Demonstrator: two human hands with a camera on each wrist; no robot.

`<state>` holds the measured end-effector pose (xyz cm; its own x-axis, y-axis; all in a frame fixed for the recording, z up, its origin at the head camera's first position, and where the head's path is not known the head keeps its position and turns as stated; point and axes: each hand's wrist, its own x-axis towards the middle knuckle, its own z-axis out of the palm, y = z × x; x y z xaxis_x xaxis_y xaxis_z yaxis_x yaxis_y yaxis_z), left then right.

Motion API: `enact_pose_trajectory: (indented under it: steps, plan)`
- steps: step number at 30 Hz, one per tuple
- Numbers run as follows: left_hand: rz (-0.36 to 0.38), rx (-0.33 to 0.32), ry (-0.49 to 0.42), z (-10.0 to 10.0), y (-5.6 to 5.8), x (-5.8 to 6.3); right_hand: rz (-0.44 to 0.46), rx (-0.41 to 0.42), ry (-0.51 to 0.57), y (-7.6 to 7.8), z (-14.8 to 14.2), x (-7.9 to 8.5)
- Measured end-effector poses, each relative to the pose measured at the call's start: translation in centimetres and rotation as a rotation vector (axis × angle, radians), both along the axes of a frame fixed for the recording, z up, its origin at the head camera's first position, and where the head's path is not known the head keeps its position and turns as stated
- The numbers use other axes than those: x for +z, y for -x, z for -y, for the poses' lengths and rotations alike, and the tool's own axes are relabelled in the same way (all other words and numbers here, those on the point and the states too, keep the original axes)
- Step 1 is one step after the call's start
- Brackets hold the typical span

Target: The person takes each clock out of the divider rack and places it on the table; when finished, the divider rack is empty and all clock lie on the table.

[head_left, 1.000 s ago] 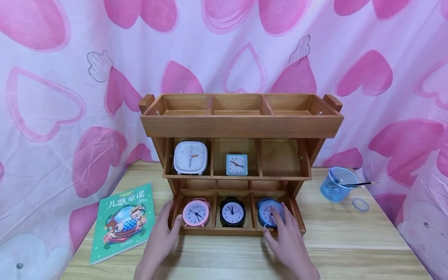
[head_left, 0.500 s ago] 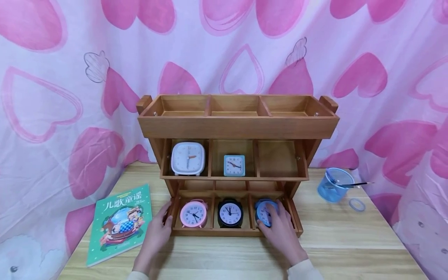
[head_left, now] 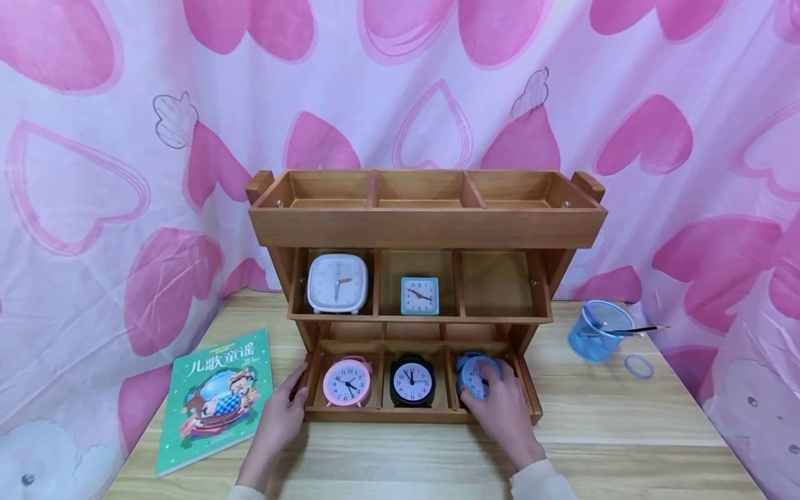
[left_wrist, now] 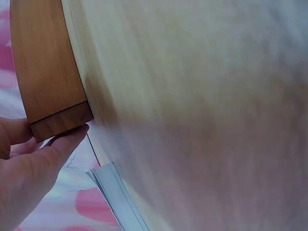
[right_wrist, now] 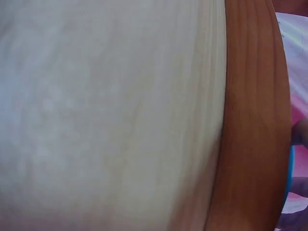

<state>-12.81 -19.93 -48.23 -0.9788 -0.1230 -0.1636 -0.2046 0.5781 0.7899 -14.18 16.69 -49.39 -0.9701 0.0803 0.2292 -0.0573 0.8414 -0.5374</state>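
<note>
A wooden three-tier shelf (head_left: 428,229) stands on the table. In its bottom tier, from left to right, sit a pink alarm clock (head_left: 346,382), a black alarm clock (head_left: 412,382) and a blue alarm clock (head_left: 471,376). My right hand (head_left: 503,410) grips the blue clock in the right compartment, thumb at its lower left and fingers over its right side, covering part of the dial. In the right wrist view, fingertips (right_wrist: 299,185) show at the clock's rim behind the front board. My left hand (left_wrist: 29,173) touches the shelf's lower left end with thumb and fingers extended.
The middle tier holds a white clock (head_left: 337,283) and a small square teal clock (head_left: 420,296). A green book (head_left: 215,403) lies left. On the right stand a blue mesh pen holder (head_left: 590,337) and, beside it, a blue ring (head_left: 639,366). A heart-patterned curtain (head_left: 431,83) hangs behind.
My right hand has closed round the blue alarm clock, which now faces slightly more to the left. My left hand has moved slightly outward along the shelf's left end.
</note>
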Motion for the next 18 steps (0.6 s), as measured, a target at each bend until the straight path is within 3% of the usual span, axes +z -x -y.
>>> enact_pose_trajectory:
  steps: [5,9,14,18]
  plan:
    - [0.011,0.004,0.002,0.1,0.0,-0.1,-0.121,0.003,0.06,-0.7,-0.2,1.5]
    - [0.016,-0.002,0.013,0.1,0.1,-0.1,-0.16,-0.041,0.095,-1.9,-1.0,3.6]
    - [0.018,-0.005,0.024,0.0,0.1,-0.1,-0.197,-0.115,0.146,-3.2,-3.5,5.7]
    - [0.018,-0.004,0.034,0.0,0.1,-0.1,-0.227,-0.177,0.162,-3.4,-6.4,6.2]
